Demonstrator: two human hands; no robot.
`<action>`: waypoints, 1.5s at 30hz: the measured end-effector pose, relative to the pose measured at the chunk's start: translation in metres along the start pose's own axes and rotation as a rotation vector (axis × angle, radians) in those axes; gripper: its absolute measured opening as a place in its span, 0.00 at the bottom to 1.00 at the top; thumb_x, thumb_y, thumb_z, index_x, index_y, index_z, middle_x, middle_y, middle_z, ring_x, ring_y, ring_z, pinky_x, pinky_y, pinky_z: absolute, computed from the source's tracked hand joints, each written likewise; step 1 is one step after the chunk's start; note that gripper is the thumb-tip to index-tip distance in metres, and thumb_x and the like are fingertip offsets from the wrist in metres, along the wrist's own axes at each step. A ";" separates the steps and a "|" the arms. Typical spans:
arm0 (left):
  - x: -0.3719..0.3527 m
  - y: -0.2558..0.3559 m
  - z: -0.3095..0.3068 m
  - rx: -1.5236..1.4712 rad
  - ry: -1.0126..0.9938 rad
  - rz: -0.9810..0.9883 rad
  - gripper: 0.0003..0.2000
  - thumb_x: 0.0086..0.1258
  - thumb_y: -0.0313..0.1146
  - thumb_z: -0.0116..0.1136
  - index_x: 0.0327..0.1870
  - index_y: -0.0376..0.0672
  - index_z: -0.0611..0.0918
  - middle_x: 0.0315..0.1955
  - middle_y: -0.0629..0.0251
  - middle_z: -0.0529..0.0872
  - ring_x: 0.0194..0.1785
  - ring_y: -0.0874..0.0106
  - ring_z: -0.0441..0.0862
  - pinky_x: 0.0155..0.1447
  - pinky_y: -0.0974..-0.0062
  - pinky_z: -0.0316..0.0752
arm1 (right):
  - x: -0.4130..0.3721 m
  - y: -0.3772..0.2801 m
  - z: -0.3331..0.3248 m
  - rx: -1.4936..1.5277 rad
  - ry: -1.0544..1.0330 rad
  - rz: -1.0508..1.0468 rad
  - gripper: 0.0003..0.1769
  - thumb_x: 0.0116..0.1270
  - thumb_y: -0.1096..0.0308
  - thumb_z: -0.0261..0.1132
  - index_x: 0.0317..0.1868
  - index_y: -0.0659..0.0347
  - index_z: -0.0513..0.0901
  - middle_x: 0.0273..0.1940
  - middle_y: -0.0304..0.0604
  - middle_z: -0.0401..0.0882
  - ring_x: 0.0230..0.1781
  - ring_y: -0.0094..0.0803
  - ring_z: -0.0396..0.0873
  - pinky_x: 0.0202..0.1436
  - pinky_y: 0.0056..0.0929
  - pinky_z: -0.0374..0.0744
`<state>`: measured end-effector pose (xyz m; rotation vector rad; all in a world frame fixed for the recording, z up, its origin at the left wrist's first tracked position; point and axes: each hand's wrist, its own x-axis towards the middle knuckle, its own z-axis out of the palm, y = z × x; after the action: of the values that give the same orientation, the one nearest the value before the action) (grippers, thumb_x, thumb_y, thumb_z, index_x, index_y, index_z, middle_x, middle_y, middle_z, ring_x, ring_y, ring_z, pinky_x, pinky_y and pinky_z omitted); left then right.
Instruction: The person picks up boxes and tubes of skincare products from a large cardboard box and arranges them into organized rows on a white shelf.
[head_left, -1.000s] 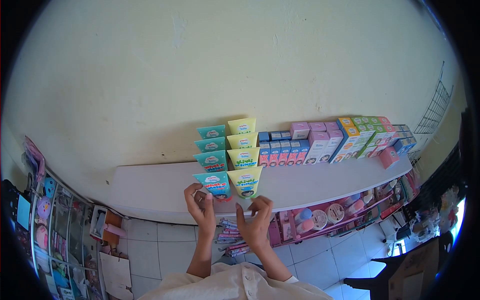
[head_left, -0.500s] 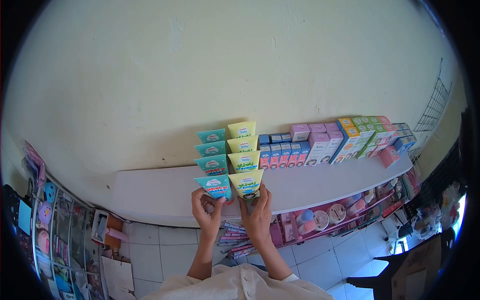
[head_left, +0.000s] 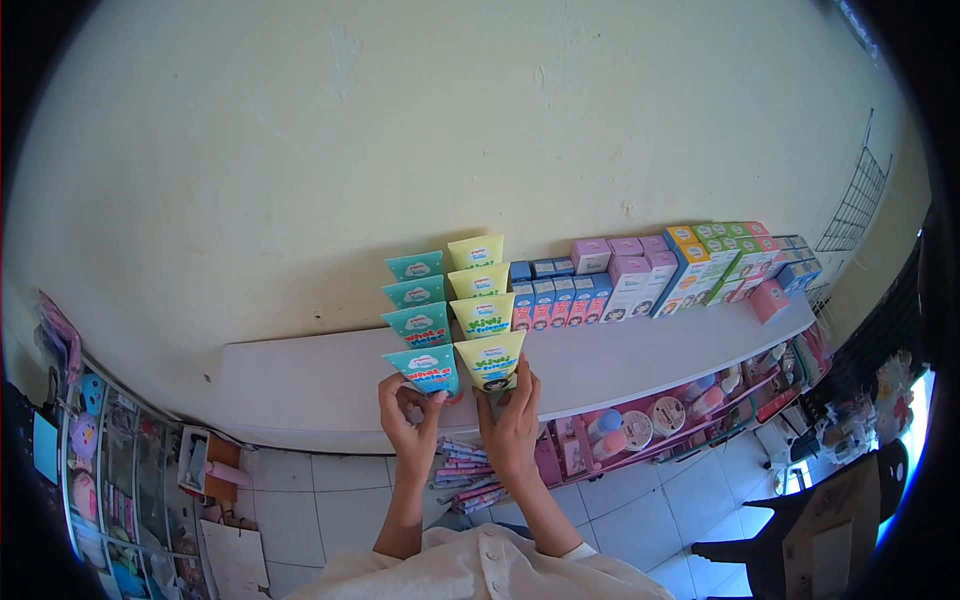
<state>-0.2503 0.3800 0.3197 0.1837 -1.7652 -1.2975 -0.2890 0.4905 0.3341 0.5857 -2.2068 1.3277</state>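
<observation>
My left hand is closed round the lower part of the front teal tube, which stands on its cap near the front edge of the white shelf. Beside it, my right hand grips the front yellow tube, printed with "Kiwi", between thumb and fingers. Behind these two, several more teal tubes and yellow tubes stand in two rows running back to the wall. The lower ends of the held tubes are partly covered by my fingers.
Right of the tubes stand blue-and-pink boxes, purple boxes and orange and green boxes. One pink box sits apart. Under the shelf are a pink-edged display and rolled items. A dark chair stands lower right.
The whole view has shifted slightly, so the shelf and its goods appear a little further left and higher. Both hands keep their hold on the two front tubes.
</observation>
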 end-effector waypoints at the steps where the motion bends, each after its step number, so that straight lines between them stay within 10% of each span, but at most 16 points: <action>1: 0.000 -0.002 0.000 -0.018 0.020 0.020 0.19 0.52 0.22 0.59 0.43 0.37 0.66 0.31 0.67 0.73 0.25 0.83 0.68 0.28 0.88 0.61 | 0.000 0.000 -0.001 -0.001 0.002 0.000 0.36 0.51 0.74 0.63 0.58 0.70 0.53 0.45 0.58 0.63 0.39 0.50 0.72 0.32 0.34 0.73; 3: -0.001 -0.001 0.000 -0.038 0.036 0.040 0.19 0.51 0.23 0.61 0.42 0.36 0.68 0.31 0.67 0.71 0.23 0.83 0.68 0.26 0.88 0.61 | 0.001 -0.002 -0.003 0.056 0.037 -0.023 0.43 0.48 0.75 0.65 0.60 0.69 0.48 0.45 0.52 0.62 0.27 0.32 0.67 0.29 0.26 0.69; 11: -0.007 0.015 0.000 -0.067 0.111 -0.003 0.19 0.58 0.31 0.54 0.48 0.36 0.63 0.39 0.65 0.68 0.30 0.82 0.65 0.34 0.87 0.62 | 0.000 -0.002 -0.022 0.128 0.030 0.045 0.47 0.46 0.75 0.67 0.61 0.69 0.46 0.47 0.51 0.61 0.26 0.29 0.66 0.28 0.24 0.68; 18: -0.023 0.022 0.021 -0.027 0.565 0.263 0.18 0.64 0.44 0.42 0.44 0.37 0.63 0.34 0.65 0.63 0.35 0.75 0.60 0.41 0.78 0.58 | -0.021 0.034 -0.081 -0.016 0.227 0.017 0.44 0.46 0.73 0.67 0.60 0.69 0.49 0.45 0.50 0.66 0.25 0.28 0.67 0.25 0.24 0.70; 26: -0.096 0.057 0.131 -0.267 0.045 0.549 0.13 0.61 0.39 0.42 0.38 0.39 0.62 0.36 0.59 0.61 0.40 0.69 0.59 0.45 0.69 0.56 | -0.113 0.120 -0.199 -0.328 0.482 0.385 0.40 0.50 0.75 0.63 0.61 0.63 0.50 0.45 0.50 0.65 0.24 0.25 0.70 0.22 0.21 0.70; 36: -0.272 0.088 0.251 -0.522 -1.050 0.242 0.15 0.58 0.25 0.49 0.44 0.36 0.62 0.42 0.57 0.62 0.40 0.69 0.60 0.42 0.75 0.58 | -0.245 0.120 -0.304 -0.634 0.906 0.816 0.37 0.51 0.75 0.61 0.60 0.62 0.51 0.43 0.49 0.65 0.25 0.26 0.71 0.21 0.20 0.71; 45: -0.380 0.122 0.357 -0.677 -1.313 0.212 0.16 0.54 0.25 0.52 0.45 0.38 0.65 0.42 0.58 0.63 0.37 0.70 0.62 0.40 0.76 0.59 | -0.304 0.153 -0.385 -0.796 1.243 1.012 0.34 0.49 0.76 0.61 0.57 0.65 0.56 0.43 0.49 0.64 0.24 0.27 0.70 0.26 0.22 0.71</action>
<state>-0.2460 0.8993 0.1902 -1.4899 -2.0424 -1.9318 -0.0664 0.9343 0.1992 -1.4135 -1.5701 0.6160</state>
